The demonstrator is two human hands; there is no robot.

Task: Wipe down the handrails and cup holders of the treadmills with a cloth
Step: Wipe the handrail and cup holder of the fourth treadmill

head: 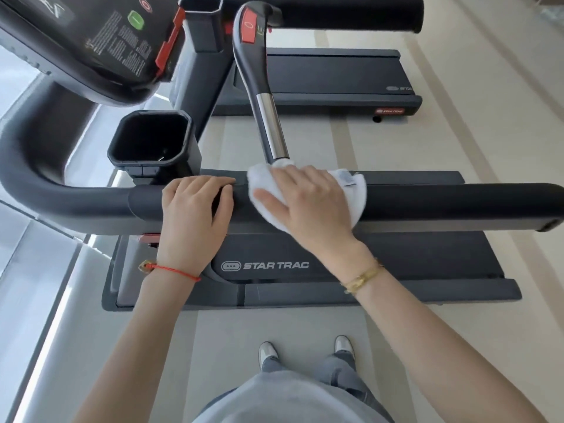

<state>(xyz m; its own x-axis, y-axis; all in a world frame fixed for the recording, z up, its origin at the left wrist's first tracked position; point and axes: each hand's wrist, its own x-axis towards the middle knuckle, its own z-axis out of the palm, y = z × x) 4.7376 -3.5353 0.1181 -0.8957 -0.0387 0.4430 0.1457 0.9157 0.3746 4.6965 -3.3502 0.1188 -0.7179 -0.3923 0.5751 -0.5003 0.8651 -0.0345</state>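
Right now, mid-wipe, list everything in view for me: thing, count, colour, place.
Padded side handrail: one, black, across the frame's middle.
White folded cloth: one, on that handrail, under the right hand.
Square cup holder: one, black, left of centre; a second at top.
Chrome-sleeved centre bar: one, black and silver with a red button.
Console: one, black, top left.
Treadmill decks: two, dark grey.
Left hand: red cord bracelet, rests on the handrail.
Right hand: gold bracelet, presses the cloth flat.
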